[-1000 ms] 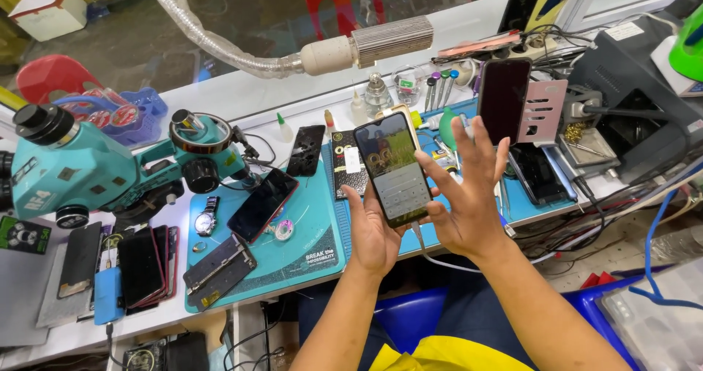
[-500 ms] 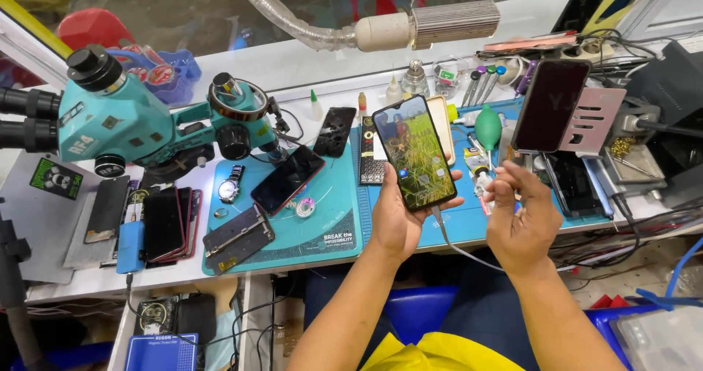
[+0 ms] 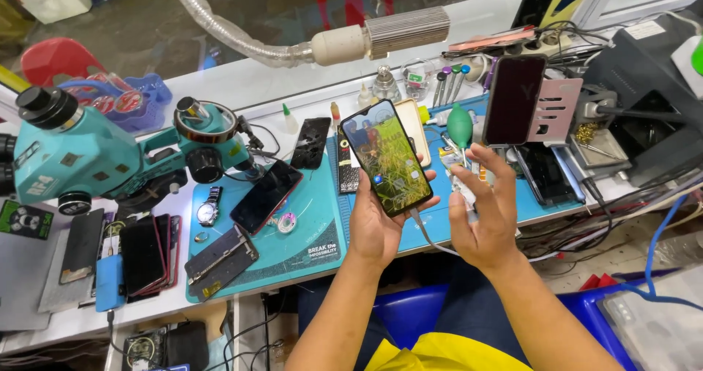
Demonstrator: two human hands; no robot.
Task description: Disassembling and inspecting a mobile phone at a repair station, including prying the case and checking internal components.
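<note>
Head view: smartphone [image 3: 387, 158] w/ lit screen sits upright-tilted in left hand [image 3: 378, 224], grip wrapped round its lower half, held above the bench [image 3: 242, 85] front edge. Grey cable [image 3: 428, 237] runs from phone's bottom end, passes behind right hand [image 3: 483, 213]; far end hidden. Right hand just beside phone, fingers loosely spread, grip wide, a small white item partly behind them, can't tell what or whether it's held. Teal mat [image 3: 300, 232] below-left carries dark phone [image 3: 266, 197], wristwatch [image 3: 208, 211]. Teal microscope [image 3: 80, 155] far left, cut off at edge. Another phone stands on holder [image 3: 512, 100] at right.
</note>
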